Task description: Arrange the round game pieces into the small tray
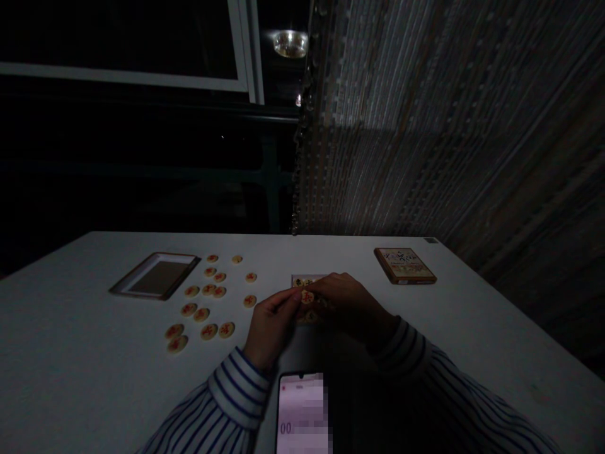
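My left hand (271,325) is closed, thumb and fingers pinching a round xiangqi piece (307,297) with a red character. From the other side my right hand (348,308) meets it, its curled fingers at the piece's edge; their tips are partly hidden in shadow. Beneath both hands lies a small shallow box (293,278) holding pieces with dark characters, largely covered by the hands. To the left, several loose xiangqi pieces (208,331) are scattered on the white table (94,353), mostly showing red characters.
An open, shallow box part (123,291) lies at the left. At the right rests a closed brown box (405,265) with printed characters. A lit phone (302,410) sits at the near edge. Behind the table hangs a string curtain (378,126) beside a dark window.
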Available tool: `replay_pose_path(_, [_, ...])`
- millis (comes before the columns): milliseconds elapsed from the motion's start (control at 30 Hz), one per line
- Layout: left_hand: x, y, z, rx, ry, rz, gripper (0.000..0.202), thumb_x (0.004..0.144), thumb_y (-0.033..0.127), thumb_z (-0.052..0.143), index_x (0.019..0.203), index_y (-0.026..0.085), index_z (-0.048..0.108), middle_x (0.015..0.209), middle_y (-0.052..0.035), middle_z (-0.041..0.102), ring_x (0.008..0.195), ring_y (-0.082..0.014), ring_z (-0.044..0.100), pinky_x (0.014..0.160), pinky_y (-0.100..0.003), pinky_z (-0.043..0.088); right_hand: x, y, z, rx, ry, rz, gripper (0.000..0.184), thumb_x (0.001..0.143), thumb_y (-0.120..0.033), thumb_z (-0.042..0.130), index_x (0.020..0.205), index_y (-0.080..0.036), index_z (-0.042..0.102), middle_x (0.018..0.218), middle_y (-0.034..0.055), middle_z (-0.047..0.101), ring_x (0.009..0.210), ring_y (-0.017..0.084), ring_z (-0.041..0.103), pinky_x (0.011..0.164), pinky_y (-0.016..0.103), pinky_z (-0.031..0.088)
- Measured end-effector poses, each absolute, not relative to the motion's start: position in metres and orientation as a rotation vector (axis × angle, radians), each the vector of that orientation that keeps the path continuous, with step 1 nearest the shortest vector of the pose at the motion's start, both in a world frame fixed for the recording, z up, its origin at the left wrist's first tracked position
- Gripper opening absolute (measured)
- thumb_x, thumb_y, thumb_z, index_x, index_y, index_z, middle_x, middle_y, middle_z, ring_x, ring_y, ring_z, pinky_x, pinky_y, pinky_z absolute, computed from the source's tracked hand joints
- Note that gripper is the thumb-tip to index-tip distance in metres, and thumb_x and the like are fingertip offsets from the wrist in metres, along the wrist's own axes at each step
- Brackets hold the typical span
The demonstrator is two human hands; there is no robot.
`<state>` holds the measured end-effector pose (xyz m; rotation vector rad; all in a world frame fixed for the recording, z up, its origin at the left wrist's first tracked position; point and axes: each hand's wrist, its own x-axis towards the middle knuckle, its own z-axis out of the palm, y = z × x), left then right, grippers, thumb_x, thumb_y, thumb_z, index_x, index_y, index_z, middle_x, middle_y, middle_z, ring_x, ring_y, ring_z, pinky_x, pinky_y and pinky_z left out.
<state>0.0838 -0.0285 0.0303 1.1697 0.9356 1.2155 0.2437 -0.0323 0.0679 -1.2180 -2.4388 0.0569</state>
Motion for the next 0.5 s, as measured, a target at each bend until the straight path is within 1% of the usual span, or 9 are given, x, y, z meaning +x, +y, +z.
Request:
replay_pose_path(100, [0.083, -0.027, 0.032, 1.215, 0.998, 1.219, 0.032, 0.067, 0.036, 0.060, 0.088, 0.013, 0.066, 0.081, -0.0078, 0.069, 0.074, -0.0184, 0.063, 0.069, -0.029, 0.050, 0.246, -0.034, 0.072, -1.246, -2.471, 0.004, 0.029, 0.084, -0.039, 0.040, 0.100, -0.021, 0.056, 0.094, 0.0053, 0.062, 0.084, 0.017, 0.053, 0.073, 0.031, 0.034])
replay_pose_path(200, [0.082, -0.026, 0.035, 1.297, 1.106, 1.245, 0.031, 0.067, 0.038, 0.059, 0.083, 0.012, 0.067, 0.077, -0.0076, 0.069, 0.071, -0.0184, 0.063, 0.067, -0.028, 0.050, 0.250, -0.033, 0.075, -1.270, -2.512, -0.020, 0.030, 0.084, -0.039, 0.041, 0.100, -0.019, 0.056, 0.092, 0.0056, 0.062, 0.082, 0.017, 0.053, 0.071, 0.030, 0.034])
replay_pose_path(400, [0.076, -0.022, 0.031, 1.472, 1.239, 1.291, 0.030, 0.070, 0.038, 0.054, 0.082, 0.014, 0.066, 0.080, -0.0059, 0.068, 0.077, -0.0181, 0.061, 0.073, -0.030, 0.048, 0.258, -0.034, 0.078, -1.314, -2.503, -0.071, 0.030, 0.083, -0.037, 0.042, 0.101, -0.017, 0.056, 0.090, 0.0062, 0.063, 0.083, 0.017, 0.054, 0.073, 0.031, 0.035])
replay_pose_path(500, [0.074, -0.021, 0.027, 1.533, 1.277, 1.272, 0.030, 0.071, 0.039, 0.052, 0.084, 0.015, 0.065, 0.079, -0.0055, 0.068, 0.076, -0.0179, 0.061, 0.072, -0.030, 0.048, 0.262, -0.035, 0.082, -1.357, -2.511, -0.069, 0.030, 0.083, -0.036, 0.043, 0.102, -0.017, 0.056, 0.089, 0.0069, 0.063, 0.082, 0.017, 0.055, 0.073, 0.030, 0.036])
